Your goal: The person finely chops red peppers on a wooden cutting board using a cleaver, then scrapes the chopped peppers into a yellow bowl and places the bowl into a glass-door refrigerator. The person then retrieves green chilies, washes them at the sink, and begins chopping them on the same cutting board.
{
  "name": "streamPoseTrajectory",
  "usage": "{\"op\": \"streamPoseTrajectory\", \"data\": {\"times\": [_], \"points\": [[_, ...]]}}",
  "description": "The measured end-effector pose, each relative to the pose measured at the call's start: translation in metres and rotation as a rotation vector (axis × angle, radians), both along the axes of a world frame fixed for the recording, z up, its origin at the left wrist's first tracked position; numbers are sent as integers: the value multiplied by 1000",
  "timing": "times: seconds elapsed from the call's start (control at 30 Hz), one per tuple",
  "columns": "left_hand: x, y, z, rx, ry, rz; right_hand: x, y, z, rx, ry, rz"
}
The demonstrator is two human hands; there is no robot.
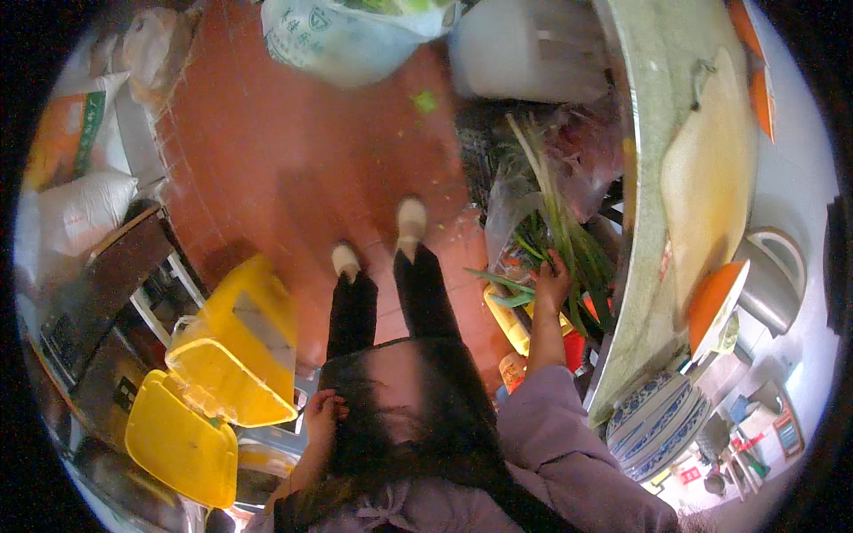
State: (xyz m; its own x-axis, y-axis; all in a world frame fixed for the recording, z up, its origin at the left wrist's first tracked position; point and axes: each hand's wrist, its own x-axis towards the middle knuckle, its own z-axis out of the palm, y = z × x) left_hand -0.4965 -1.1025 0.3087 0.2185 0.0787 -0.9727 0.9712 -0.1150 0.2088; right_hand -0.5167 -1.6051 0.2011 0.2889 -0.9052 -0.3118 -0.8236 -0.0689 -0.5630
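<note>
My right hand (554, 283) reaches down on the right, beside the counter, with its fingers closed around long green onion stalks (553, 193). Their pale ends point away from me, and the dark green leaves (590, 266) spread low beside the hand. A clear plastic bag (503, 213) lies around more greens, just left of the stalks. At the left edge of my black apron (406, 386) hangs my left hand (324, 412), its fingers loosely curled. Whether it touches the apron cannot be made out.
A yellow bin (246, 313) with its lid (183, 440) flipped back stands on my left. The stone counter (640, 286) along my right bears a wooden board (706, 180), an orange bowl (716, 310), a metal kettle (773, 280) and stacked patterned dishes (656, 420). A filled plastic bag (346, 43) sits ahead.
</note>
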Motion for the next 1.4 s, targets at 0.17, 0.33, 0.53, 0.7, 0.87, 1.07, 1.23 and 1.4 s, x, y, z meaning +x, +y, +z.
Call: {"op": "streamPoseTrajectory", "data": {"times": [0.17,0.33,0.53,0.7,0.87,1.07,1.23,1.4], "points": [[69,-108,-13,-250,-165,-441,22,28,55,152,-256,-331],[82,-285,-84,-716,186,-3,30,58,94,172,-394,-373],[74,-357,-69,-991,358,204,-1,118,138,-103,-62,366],[101,-280,-21,-1131,369,167,30,178,198,-32,-111,538],[143,-224,81,-1033,173,68,46,219,272,47,-379,643],[201,-196,225,-829,-46,-16,68,224,367,291,-552,965],[238,-152,263,-968,-397,35,95,178,461,90,-673,1228],[256,-151,284,-941,-459,220,93,69,560,-552,-600,943]]}}
